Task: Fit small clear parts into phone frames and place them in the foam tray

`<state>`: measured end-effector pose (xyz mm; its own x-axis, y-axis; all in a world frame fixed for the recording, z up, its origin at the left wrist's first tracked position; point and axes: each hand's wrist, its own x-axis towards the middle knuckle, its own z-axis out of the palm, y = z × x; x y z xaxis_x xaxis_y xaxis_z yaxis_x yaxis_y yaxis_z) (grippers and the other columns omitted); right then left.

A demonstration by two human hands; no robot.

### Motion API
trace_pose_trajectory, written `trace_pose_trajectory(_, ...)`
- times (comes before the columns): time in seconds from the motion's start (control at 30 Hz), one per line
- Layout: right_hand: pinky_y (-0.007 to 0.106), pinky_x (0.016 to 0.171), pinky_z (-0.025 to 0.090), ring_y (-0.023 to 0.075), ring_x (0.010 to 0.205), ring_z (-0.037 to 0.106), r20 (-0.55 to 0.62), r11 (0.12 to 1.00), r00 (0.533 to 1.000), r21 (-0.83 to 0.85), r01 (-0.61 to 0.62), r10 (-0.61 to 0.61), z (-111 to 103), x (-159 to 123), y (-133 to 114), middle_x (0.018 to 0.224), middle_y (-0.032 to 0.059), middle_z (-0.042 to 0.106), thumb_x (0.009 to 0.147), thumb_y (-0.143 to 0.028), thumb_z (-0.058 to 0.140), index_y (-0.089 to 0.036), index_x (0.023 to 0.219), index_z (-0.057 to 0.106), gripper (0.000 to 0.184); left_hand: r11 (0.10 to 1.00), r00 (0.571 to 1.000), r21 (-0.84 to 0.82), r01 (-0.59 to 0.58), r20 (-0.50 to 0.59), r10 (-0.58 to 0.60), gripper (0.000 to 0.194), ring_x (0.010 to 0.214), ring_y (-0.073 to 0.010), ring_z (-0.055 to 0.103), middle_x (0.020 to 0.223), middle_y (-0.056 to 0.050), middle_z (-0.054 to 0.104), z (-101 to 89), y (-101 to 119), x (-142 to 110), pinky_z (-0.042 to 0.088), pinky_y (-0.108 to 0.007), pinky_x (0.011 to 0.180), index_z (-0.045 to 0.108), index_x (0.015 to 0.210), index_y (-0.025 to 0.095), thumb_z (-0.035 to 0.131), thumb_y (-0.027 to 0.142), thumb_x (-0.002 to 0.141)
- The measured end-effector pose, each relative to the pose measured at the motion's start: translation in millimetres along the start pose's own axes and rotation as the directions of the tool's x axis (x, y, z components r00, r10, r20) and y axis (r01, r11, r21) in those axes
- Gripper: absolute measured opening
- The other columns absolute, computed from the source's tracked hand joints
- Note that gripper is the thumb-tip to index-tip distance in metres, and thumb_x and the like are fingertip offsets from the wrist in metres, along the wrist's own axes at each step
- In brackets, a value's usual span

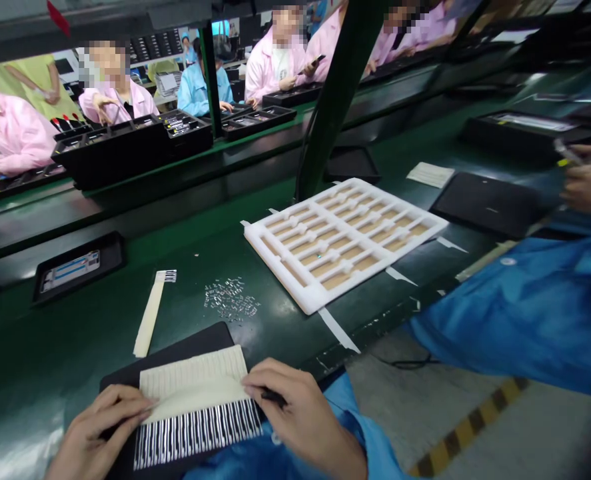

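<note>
A sheet of thin white strips (195,427) lies on a black pad (175,350) at the near edge of the green bench. My left hand (98,437) pinches the left end of a cream backing strip (195,399) that lies across the sheet. My right hand (302,417) is closed on a dark slim tool (274,398), fingertips pressing the strip's right end. Beyond the pad lie a heap of tiny metal parts (230,300) and a loose cream strip (150,313).
A white foam tray (342,237) with slotted rows sits mid-bench. A black tray holding a phone-like panel (75,267) is at left. A co-worker in a blue sleeve (525,313) works at right, hand (588,183) near a black pad (485,203). People in pink sit across the line.
</note>
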<state>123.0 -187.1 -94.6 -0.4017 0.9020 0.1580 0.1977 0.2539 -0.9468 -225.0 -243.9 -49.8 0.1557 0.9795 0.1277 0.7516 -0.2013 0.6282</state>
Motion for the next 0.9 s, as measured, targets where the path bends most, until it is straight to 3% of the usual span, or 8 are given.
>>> trace_pose_trajectory(0.13, 0.025, 0.078, 0.056, 0.0166, 0.089, 0.077, 0.049, 0.999, 0.998, -0.019, 0.041, -0.040, -2, 2, 3, 0.102, 0.0030, 0.078, 0.080, 0.004, 0.052, -0.026, 0.114, 0.085, 0.056, 0.961, 0.975, 0.182, -0.211, -0.038, 0.221, 0.025, 0.090, -0.0089, 0.077, 0.095, 0.005, 0.081, -0.7, -5, 4, 0.062, -0.012, 0.081, 0.084, 0.112, 0.043, 0.061, 0.052, 0.109)
trace_pose_trajectory(0.3, 0.023, 0.069, 0.053, 0.0150, 0.083, 0.075, 0.054, 0.992, 0.993, -0.064, 0.105, -0.101, -2, 0, 8, 0.103, 0.0028, 0.074, 0.074, 0.004, 0.050, -0.028, 0.113, 0.087, 0.062, 0.893, 0.925, 0.270, -0.360, -0.021, 0.379, 0.028, 0.092, -0.0080, 0.070, 0.096, 0.006, 0.076, -0.7, -9, 7, 0.056, -0.017, 0.081, 0.079, 0.123, 0.046, 0.053, 0.043, 0.114)
trace_pose_trajectory(0.43, 0.024, 0.061, 0.046, 0.0108, 0.066, 0.066, 0.074, 0.968, 0.985, -0.186, 0.167, -0.156, -4, -1, 8, 0.105, 0.0018, 0.072, 0.074, 0.002, 0.049, -0.029, 0.116, 0.085, 0.063, 0.855, 0.905, 0.297, -0.425, 0.108, 0.412, 0.035, 0.099, -0.0121, 0.065, 0.104, 0.000, 0.070, -2.9, -24, -1, 0.054, -0.021, 0.084, 0.073, 0.137, 0.045, 0.054, 0.029, 0.113)
trace_pose_trajectory(0.53, 0.026, 0.058, 0.041, 0.0116, 0.066, 0.066, 0.113, 0.932, 0.972, -0.280, 0.231, -0.207, -6, -1, 5, 0.105, 0.0017, 0.070, 0.074, 0.001, 0.048, -0.030, 0.119, 0.083, 0.065, 0.819, 0.893, 0.357, -0.449, 0.203, 0.402, 0.050, 0.105, -0.0154, 0.062, 0.113, -0.004, 0.065, -5.4, -37, -10, 0.053, -0.025, 0.087, 0.069, 0.146, 0.041, 0.052, 0.013, 0.108)
trace_pose_trajectory(0.9, 0.029, 0.061, 0.044, 0.0178, 0.076, 0.070, 0.238, 0.794, 0.949, -0.527, 0.303, -0.205, -10, -4, -1, 0.107, 0.0034, 0.066, 0.068, 0.001, 0.048, -0.030, 0.130, 0.072, 0.073, 0.728, 0.859, 0.458, -0.510, 0.240, 0.452, 0.067, 0.106, -0.0169, 0.057, 0.116, -0.007, 0.059, -11.4, -29, -9, 0.052, -0.025, 0.086, 0.064, 0.151, 0.041, 0.044, 0.001, 0.101)
